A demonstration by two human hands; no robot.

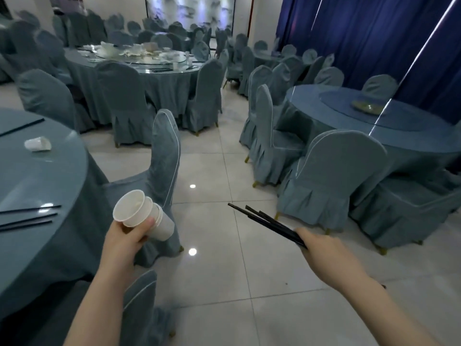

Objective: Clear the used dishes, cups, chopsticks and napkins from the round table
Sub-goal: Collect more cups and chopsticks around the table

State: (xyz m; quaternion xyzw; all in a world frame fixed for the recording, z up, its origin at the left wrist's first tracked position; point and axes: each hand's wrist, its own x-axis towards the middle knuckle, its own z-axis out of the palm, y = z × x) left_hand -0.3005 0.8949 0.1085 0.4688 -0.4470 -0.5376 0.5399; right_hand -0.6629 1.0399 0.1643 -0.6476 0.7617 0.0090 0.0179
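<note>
So the left hand (127, 236) is wrapped around a nested stack of white paper cups (143, 216), tipped on its side so the open mouth of the outer cup faces up and to the left. Fingers curl round the lower cups, thumb across the front, a firm closed grip. The right hand (315, 242) is clamped shut on a bundle of long black chopsticks (264, 224), which fan out a bit at the far ends and point up and left over the glossy grey tiled floor (224, 270). Both hands are held out over the floor, well apart from each other, with the cups just right of the table edge.

The round table with the grey-blue cloth and glass top (37, 186) sits at the left of the view. On it there's a crumpled white napkin (38, 144) near the far part, a few loose black chopsticks by the near edge (30, 216), and another dark pair further back (22, 126). A grey-blue covered chair (164, 151) stands right beside the table, its back just behind the cups.

Further off, a second round table (139, 61) is piled with white dishes, and a third one on the right (374, 121) has a single greenish plate (369, 107) on its turntable. Deep blue curtains (374, 33) hang behind it.
</note>
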